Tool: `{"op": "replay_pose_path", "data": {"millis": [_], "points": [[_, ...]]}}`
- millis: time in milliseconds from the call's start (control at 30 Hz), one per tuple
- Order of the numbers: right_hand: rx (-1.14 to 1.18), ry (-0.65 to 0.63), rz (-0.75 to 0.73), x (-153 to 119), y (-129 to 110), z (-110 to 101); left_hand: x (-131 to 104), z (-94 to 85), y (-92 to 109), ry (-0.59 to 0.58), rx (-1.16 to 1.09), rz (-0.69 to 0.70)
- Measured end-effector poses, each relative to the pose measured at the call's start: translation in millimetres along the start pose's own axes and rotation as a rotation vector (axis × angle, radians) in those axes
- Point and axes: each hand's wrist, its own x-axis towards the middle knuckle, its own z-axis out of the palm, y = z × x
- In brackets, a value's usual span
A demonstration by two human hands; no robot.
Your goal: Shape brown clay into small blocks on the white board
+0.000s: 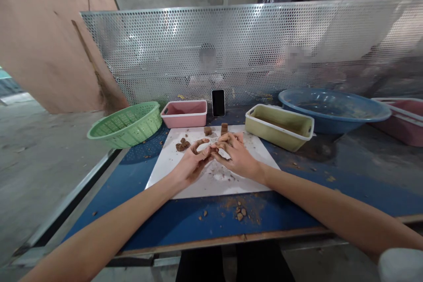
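Observation:
My left hand [195, 161] and my right hand [237, 155] meet over a white board [185, 189], their fingertips smeared brown. Between the pinched fingers of both is a small piece of brown clay [214, 150], mostly covered by the fingers. Just beyond them, a clay block [207, 131] and a second, taller clay block [224, 128] rest near the board's far edge. Left of my left hand lies a small heap of clay lumps [182, 144]. Crumbs are scattered over the board.
Behind the board are a pink basin [185, 119], an upright phone [218, 103] and a yellow-green basin [277, 134]. A green basket [127, 128] stands left, a wide blue tub [333, 116] right. Clay crumbs [241, 212] lie on the blue table [158, 224]. A perforated metal panel [244, 53] closes the back.

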Motion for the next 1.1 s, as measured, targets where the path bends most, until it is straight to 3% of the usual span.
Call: {"op": "replay_pose_path", "data": {"millis": [367, 533, 667, 967, 1100], "points": [[0.132, 0.03, 0.085, 0, 1, 2, 1, -1.5, -3, 0.007, 0.067, 0.03], [0.225, -0.059, 0.074, 2, 6, -5, 3, -3.5, 7, 0.055, 0.106, 0.143], [0.254, -0.113, 0.146, 0, 17, -3, 7, -10.5, 14, 0.102, 0.149, 0.188], [0.341, -0.036, 0.189, -2, 31, 8, 18, -22.6, 19, 0.146, 0.166, 0.225], [0.337, -0.108, 0.239, -4, 33, 7, 18, -22.4, 19, 0.15, 0.165, 0.217]]}}
